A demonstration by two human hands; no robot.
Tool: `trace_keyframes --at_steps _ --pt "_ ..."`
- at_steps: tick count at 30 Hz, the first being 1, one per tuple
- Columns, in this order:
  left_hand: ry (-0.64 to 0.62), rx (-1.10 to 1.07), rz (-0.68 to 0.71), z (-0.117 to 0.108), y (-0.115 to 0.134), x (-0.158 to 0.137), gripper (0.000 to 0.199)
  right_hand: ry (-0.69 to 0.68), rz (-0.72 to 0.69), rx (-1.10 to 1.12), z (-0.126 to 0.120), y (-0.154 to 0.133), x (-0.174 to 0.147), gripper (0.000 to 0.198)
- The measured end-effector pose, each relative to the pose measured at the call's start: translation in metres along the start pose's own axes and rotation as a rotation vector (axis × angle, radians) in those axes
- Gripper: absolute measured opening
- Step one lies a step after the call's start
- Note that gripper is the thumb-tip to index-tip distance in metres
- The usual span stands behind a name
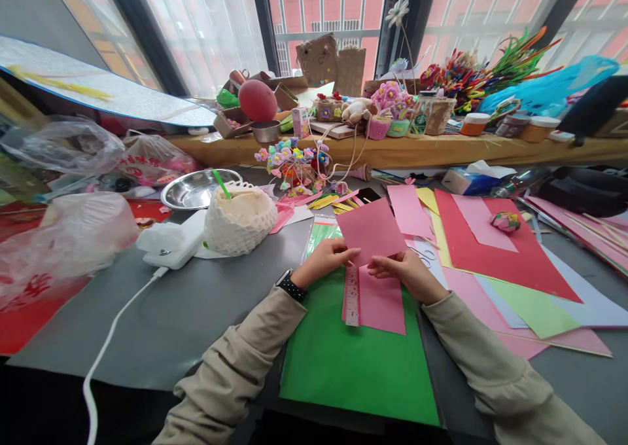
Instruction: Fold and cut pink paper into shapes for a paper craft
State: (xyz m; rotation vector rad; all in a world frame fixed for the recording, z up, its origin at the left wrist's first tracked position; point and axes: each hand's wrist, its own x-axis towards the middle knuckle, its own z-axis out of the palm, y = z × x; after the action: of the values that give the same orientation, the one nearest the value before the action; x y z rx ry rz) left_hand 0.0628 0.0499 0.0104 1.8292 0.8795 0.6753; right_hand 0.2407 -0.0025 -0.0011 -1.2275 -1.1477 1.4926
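Note:
Between my two hands a pink sheet of paper (371, 226) is held up, tilted, above the green pack of paper (360, 373). My left hand (328, 262) pinches its lower left corner; a dark watch is on that wrist. My right hand (408, 271) grips the lower right edge with thumb and fingers. Below them, a second pink sheet (385, 304) lies flat on the green pack. A clear patterned ruler (352, 301) rests along that sheet's left side, its upper end hidden behind the raised paper and my left hand.
On the left stand a coconut in white foam net (240, 219), a metal bowl (189, 193) and a white charger (179, 242) with its cable. Scissors (424, 255) and coloured sheets, including a red sheet (495, 255), lie to the right. Crafted flowers (294, 163) stand at the back.

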Motion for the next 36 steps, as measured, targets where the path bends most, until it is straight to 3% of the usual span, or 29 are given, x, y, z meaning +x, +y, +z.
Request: trace_keyframes --at_steps 4,8,13,19,26,29,32,36 --pt "-0.026 -0.111 -0.077 0.002 0.001 0.0 0.033 -0.004 0.007 -0.029 0.002 0.0 -0.002 0.029" --pt "-0.203 -0.325 -0.141 0.003 0.003 -0.003 0.031 -0.004 -0.006 -0.018 0.006 -0.001 -0.003 0.029" --pt "-0.267 -0.333 -0.178 0.004 0.004 -0.004 0.03 0.0 -0.009 -0.056 0.003 -0.002 -0.002 0.029" --pt "-0.193 -0.316 -0.216 -0.005 0.006 -0.002 0.031 0.162 -0.111 -0.037 -0.018 -0.007 0.002 0.024" --pt "-0.108 -0.312 -0.205 -0.008 0.001 0.002 0.034 0.242 -0.163 -0.037 -0.023 -0.007 0.003 0.026" --pt "0.009 -0.346 -0.183 -0.006 -0.002 0.004 0.038 0.218 -0.16 -0.03 -0.021 -0.007 0.002 0.024" --pt "0.146 -0.393 -0.113 -0.007 -0.002 0.005 0.037 0.1 -0.13 -0.05 -0.018 -0.008 0.001 0.023" --pt "0.155 -0.406 -0.095 -0.009 -0.004 0.005 0.036 0.024 -0.112 -0.069 -0.017 -0.009 0.001 0.022"
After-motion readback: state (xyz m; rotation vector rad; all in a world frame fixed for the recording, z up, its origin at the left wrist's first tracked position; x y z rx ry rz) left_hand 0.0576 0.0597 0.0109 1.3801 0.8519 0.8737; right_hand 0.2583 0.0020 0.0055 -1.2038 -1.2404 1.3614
